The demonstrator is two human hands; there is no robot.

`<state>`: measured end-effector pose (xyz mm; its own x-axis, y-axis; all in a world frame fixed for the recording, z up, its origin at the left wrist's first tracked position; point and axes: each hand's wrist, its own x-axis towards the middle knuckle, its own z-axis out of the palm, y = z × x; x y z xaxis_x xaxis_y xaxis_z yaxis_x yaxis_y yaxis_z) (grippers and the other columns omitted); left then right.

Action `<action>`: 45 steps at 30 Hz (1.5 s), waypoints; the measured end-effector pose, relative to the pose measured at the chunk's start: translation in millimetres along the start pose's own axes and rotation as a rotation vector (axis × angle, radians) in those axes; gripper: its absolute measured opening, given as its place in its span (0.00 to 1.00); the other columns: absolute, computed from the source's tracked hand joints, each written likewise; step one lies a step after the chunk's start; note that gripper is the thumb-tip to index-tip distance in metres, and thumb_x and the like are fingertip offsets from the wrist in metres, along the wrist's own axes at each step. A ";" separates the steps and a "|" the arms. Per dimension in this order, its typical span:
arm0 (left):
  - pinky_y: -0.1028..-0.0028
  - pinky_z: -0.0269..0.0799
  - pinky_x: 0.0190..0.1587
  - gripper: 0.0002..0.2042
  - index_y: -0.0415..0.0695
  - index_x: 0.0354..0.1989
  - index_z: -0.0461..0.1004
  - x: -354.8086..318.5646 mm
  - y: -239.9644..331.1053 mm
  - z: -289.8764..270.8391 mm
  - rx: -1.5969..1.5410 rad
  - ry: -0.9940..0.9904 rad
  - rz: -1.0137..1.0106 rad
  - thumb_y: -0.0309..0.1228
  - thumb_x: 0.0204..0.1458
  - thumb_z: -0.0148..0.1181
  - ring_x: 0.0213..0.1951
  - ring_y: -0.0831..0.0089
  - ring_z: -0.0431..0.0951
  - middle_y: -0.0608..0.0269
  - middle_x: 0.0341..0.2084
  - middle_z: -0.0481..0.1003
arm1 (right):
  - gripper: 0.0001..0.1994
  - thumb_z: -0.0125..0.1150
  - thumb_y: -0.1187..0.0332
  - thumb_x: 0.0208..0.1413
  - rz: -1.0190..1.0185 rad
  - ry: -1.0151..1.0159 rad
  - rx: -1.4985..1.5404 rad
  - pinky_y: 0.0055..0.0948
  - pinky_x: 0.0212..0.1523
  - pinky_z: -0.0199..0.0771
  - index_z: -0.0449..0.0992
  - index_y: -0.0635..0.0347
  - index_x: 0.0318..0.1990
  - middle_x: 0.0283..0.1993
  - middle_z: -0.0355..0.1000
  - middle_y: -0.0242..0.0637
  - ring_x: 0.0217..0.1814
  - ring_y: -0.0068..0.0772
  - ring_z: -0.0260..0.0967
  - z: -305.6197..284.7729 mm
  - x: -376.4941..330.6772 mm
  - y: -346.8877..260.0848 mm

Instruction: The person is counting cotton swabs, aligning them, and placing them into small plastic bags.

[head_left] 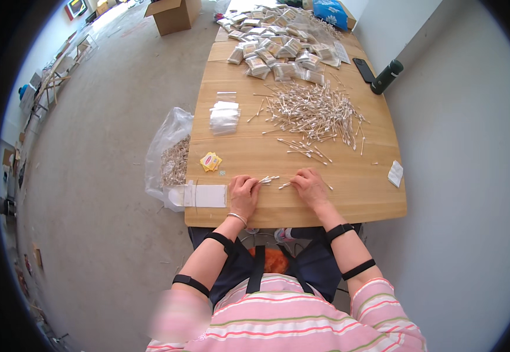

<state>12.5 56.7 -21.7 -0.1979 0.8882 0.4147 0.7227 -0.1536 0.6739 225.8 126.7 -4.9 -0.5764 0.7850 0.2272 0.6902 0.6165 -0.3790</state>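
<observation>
Bright, diffuse light is filling the view around the table (249,148)

Glare is whitening the distant floor (108,146) left of the table's far end; clear plastic packets (272,50) at that end are catching pale highlights; the left hand (244,195) and the right hand (310,188) are showing fairly sharply above the table's near edge, while shade is gathering beneath it; the fisheye lens is bending the table's sides and blackening the picture's rim; a blurred patch is smearing the left sleeve (179,317) on the table's near side
</observation>
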 end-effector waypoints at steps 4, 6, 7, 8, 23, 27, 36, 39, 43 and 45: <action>0.64 0.64 0.45 0.05 0.44 0.29 0.77 -2.0 -1.4 -4.4 0.005 -0.002 -0.015 0.28 0.44 0.64 0.41 0.60 0.70 0.59 0.31 0.73 | 0.02 0.62 0.70 0.46 0.222 0.192 0.062 0.35 0.45 0.67 0.77 0.54 0.28 0.33 0.70 0.33 0.41 0.39 0.65 2.5 -15.8 -1.2; 0.64 0.64 0.45 0.05 0.44 0.29 0.77 -0.3 -1.8 -6.4 -0.006 -0.032 0.014 0.28 0.43 0.64 0.41 0.60 0.70 0.59 0.31 0.73 | 0.02 0.61 0.71 0.46 0.316 0.247 0.042 0.36 0.44 0.67 0.77 0.54 0.29 0.33 0.70 0.35 0.41 0.40 0.65 4.8 -15.4 1.7; 0.64 0.64 0.46 0.05 0.45 0.29 0.77 -1.1 -2.9 -8.1 -0.024 -0.114 0.082 0.28 0.43 0.64 0.42 0.60 0.70 0.59 0.32 0.73 | 0.02 0.60 0.71 0.47 0.354 0.264 0.025 0.36 0.43 0.66 0.77 0.54 0.29 0.33 0.70 0.36 0.40 0.40 0.65 7.6 -9.8 -0.9; 0.64 0.64 0.47 0.04 0.45 0.28 0.77 -1.7 -2.5 -8.6 -0.046 -0.197 0.152 0.28 0.43 0.64 0.43 0.60 0.70 0.59 0.34 0.73 | 0.02 0.60 0.71 0.47 0.396 0.282 0.005 0.36 0.43 0.66 0.77 0.55 0.29 0.33 0.70 0.37 0.40 0.41 0.65 9.8 -5.0 -3.2; 0.59 0.62 0.59 0.20 0.40 0.45 0.70 2.5 1.2 -14.2 -0.116 -0.261 0.125 0.25 0.41 0.65 0.51 0.56 0.69 0.55 0.43 0.72 | 0.12 0.58 0.72 0.48 0.762 0.421 -0.352 0.42 0.50 0.63 0.73 0.55 0.42 0.40 0.67 0.42 0.46 0.46 0.63 -13.4 -22.3 -27.8; 0.60 0.62 0.58 0.20 0.40 0.46 0.70 3.4 2.3 -14.5 -0.123 -0.259 0.136 0.25 0.41 0.65 0.51 0.56 0.69 0.54 0.44 0.72 | 0.06 0.58 0.71 0.49 0.729 0.345 -0.087 0.38 0.48 0.63 0.76 0.56 0.35 0.37 0.67 0.40 0.44 0.44 0.64 5.4 -26.6 -8.4; 0.68 0.68 0.52 0.22 0.40 0.50 0.68 7.2 4.7 -8.2 -0.196 -0.052 -0.009 0.23 0.44 0.63 0.49 0.59 0.71 0.51 0.44 0.72 | 0.06 0.54 0.74 0.49 0.316 0.130 0.326 0.39 0.48 0.63 0.77 0.57 0.34 0.38 0.69 0.40 0.45 0.44 0.63 44.8 30.2 -62.3; 0.68 0.69 0.51 0.18 0.39 0.51 0.66 -1.3 -13.2 -7.6 -0.327 -0.034 -0.234 0.22 0.50 0.57 0.48 0.59 0.73 0.51 0.46 0.71 | 0.17 0.55 0.68 0.51 0.270 0.123 0.050 0.43 0.58 0.57 0.72 0.60 0.49 0.53 0.65 0.43 0.59 0.46 0.58 39.1 16.7 -99.5; 0.77 0.68 0.50 0.13 0.35 0.50 0.67 -2.3 -27.1 2.3 -0.539 0.140 -0.383 0.26 0.59 0.48 0.48 0.73 0.71 0.56 0.45 0.72 | 0.38 0.54 0.50 0.53 0.031 -0.101 -0.219 0.47 0.69 0.36 0.52 0.68 0.64 0.69 0.46 0.50 0.73 0.47 0.38 46.9 -2.9 -106.9; 0.77 0.68 0.50 0.13 0.35 0.51 0.67 -0.8 -28.5 3.7 -0.567 0.155 -0.394 0.27 0.61 0.45 0.48 0.74 0.71 0.57 0.46 0.72 | 0.44 0.53 0.44 0.52 0.034 -0.171 -0.178 0.46 0.71 0.29 0.47 0.70 0.66 0.71 0.40 0.52 0.75 0.46 0.32 52.7 2.3 -100.8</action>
<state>-5.4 62.0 -43.4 -0.4959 0.8588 0.1284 0.1302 -0.0726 0.9888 131.9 63.2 -13.4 -0.6066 0.7930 0.0565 0.7680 0.6029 -0.2160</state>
